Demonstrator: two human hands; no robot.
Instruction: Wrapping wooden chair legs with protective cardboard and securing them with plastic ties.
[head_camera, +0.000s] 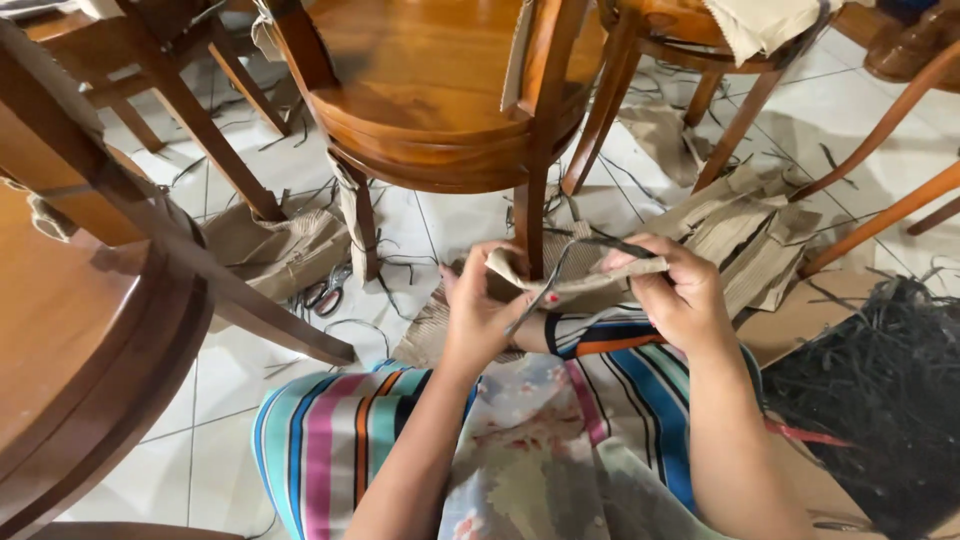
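Head view: left hand (478, 312) and right hand (676, 292) both pinched shut on beige cardboard strip (580, 283), held between them above striped lap cloth (330, 440). Dark cord (545, 290) crosses strip. Wooden chair (440, 100) just beyond hands. Scissors (325, 293) on tiled floor (220, 440) near chair leg. Cardboard pieces (745, 240) right; pile of dark strips (880, 390) far right.

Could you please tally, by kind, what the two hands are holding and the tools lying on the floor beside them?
Beige cardboard strip, held between the left hand and right hand: 1
Thin dark strap across that strip: 1
Scissors on the tiled floor: 1
Total: 3
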